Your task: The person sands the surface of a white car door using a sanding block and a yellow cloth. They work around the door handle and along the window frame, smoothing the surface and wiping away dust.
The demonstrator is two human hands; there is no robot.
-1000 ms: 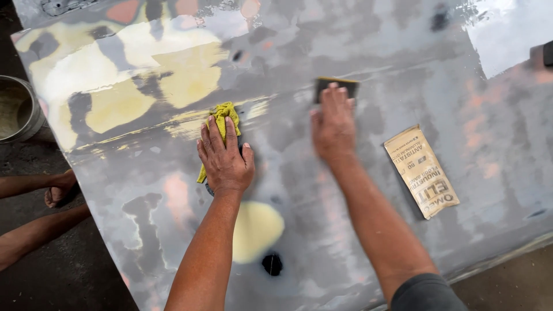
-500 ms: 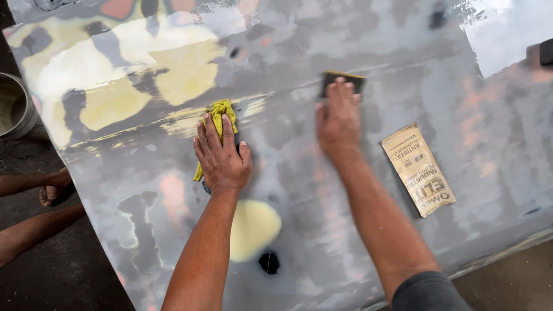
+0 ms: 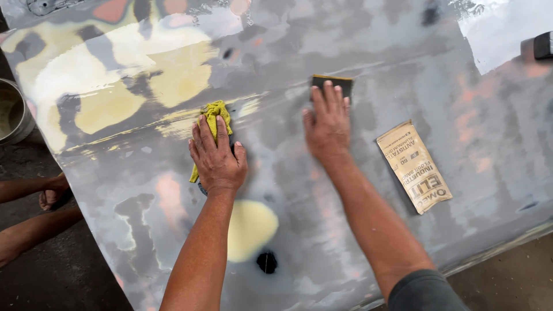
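The fingers (image 3: 214, 138) of the left hand (image 3: 218, 158) are lying flat and spread over a yellow cloth (image 3: 214, 118), pressing it down rather than clenching it, while the fingers (image 3: 329, 101) of the right hand (image 3: 327, 124) are stretching straight over a dark sanding block (image 3: 333, 82), holding it under the palm against the metal. Both things are sitting near the middle of the big grey panel (image 3: 403, 52), the block a little nearer its far edge and well apart from the cloth.

To sand well here, it seems best to keep the block flat under an even palm, so that no edge is digging in, and to keep the cloth close by for wiping.

The panel is wearing patches of pale yellow filler (image 3: 115, 86) toward its far left corner, with a round yellow spot (image 3: 249, 227) and a small dark hole (image 3: 266, 262) near its near edge. A folded sheet of tan sandpaper (image 3: 413, 167) is lying toward the right edge. Beyond the left edge, a metal bucket (image 3: 17, 124) is standing on the dark floor (image 3: 52, 282), and another person's foot (image 3: 52, 193) is resting there.
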